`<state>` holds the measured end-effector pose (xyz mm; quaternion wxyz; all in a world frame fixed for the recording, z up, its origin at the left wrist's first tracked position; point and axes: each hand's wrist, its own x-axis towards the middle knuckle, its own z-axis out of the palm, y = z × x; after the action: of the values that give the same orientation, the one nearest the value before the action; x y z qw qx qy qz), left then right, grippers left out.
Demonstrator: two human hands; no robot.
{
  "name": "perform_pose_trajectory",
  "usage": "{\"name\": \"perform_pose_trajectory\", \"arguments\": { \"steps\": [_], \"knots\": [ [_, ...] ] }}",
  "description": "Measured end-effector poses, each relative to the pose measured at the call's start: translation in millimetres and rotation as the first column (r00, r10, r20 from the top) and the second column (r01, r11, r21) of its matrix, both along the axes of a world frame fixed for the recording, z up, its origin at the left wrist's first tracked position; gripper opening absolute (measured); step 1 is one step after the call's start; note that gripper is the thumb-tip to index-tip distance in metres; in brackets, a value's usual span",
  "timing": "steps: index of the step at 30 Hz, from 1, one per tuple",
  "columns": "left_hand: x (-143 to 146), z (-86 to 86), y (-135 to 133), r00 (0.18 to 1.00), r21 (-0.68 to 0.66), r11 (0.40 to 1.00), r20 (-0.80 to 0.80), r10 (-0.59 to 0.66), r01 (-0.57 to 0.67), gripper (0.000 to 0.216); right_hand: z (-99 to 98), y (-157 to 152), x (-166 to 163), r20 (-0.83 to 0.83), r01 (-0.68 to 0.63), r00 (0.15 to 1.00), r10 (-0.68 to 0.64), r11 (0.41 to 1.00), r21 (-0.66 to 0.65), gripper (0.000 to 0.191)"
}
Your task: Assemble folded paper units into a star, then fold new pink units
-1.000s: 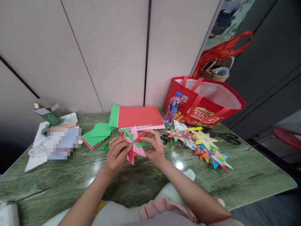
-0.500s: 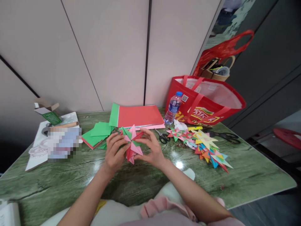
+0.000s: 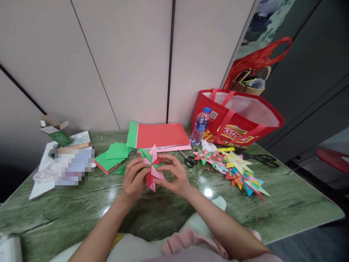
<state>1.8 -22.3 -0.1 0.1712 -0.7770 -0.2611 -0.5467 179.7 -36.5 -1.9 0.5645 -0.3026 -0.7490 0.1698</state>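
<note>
Between my two hands is a folded paper star (image 3: 152, 165) in pink, red and green, lifted a little off the table with its points fanned round a centre. My left hand (image 3: 134, 179) grips its left side, fingers curled over the edge. The right side is pinched by my right hand (image 3: 176, 177), with thumb low and fingers high; these cover some of the points. Just behind the star lies a stack of red, green and pink paper (image 3: 163, 135). Loose green paper squares (image 3: 116, 152) rest to the left of it.
Small black scissors (image 3: 188, 159) lie right of my hands. Several finished paper stars (image 3: 237, 167) are heaped farther right, near larger scissors (image 3: 263, 159). A water bottle (image 3: 201, 127) stands before a red shopping bag (image 3: 240, 118). A white board (image 3: 45, 182) and opened box (image 3: 58, 134) are at left.
The fingers of my right hand have shifted inward and curled more over the star's right side. My left hand stays on its side of the star.
</note>
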Motion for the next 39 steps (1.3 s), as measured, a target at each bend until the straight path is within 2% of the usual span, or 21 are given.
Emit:
{"name": "perform_pose_trajectory", "arguments": {
  "steps": [7,20,29,32,35,37,39],
  "knots": [
    [5.1,1.7,-1.9,1.0,0.009,1.0,-0.004,-0.001,0.001,0.02,0.2,-0.6,-5.0,-0.054,0.048,0.997,-0.046,0.998,0.049,0.029],
    [6.8,-0.7,0.9,0.999,-0.018,1.0,0.053,-0.008,0.009,0.024,0.3,-1.7,-5.8,-0.07,0.077,0.995,-0.075,0.997,0.027,0.041],
    [4.5,-4.2,3.2,0.998,-0.079,0.996,0.063,-0.025,0.03,0.027,1.9,-2.5,-4.5,-0.06,0.081,0.995,-0.08,0.996,0.024,0.034],
    [3.3,-3.4,4.8,0.997,-0.088,0.996,0.068,-0.025,0.031,0.024,2.4,-1.5,-3.7,-0.062,0.051,0.997,-0.054,0.998,-0.046,0.042],
    [4.3,-0.5,5.8,0.997,-0.095,0.995,0.07,-0.032,0.039,0.024,-0.3,4.2,-3.7,-0.241,-0.072,0.97,0.021,0.977,-0.203,0.061],
    [6.1,0.4,6.2,0.996,-0.111,0.991,0.06,-0.066,0.073,0.024,-4.3,10.0,-4.0,-0.437,-0.192,0.899,0.024,0.919,-0.344,0.062],
    [8.0,-0.2,6.7,0.99,-0.158,0.978,0.018,-0.138,0.139,0.025,-9.3,15.6,-4.0,-0.559,-0.289,0.828,-0.039,0.825,-0.486,0.053]
  ]
}}
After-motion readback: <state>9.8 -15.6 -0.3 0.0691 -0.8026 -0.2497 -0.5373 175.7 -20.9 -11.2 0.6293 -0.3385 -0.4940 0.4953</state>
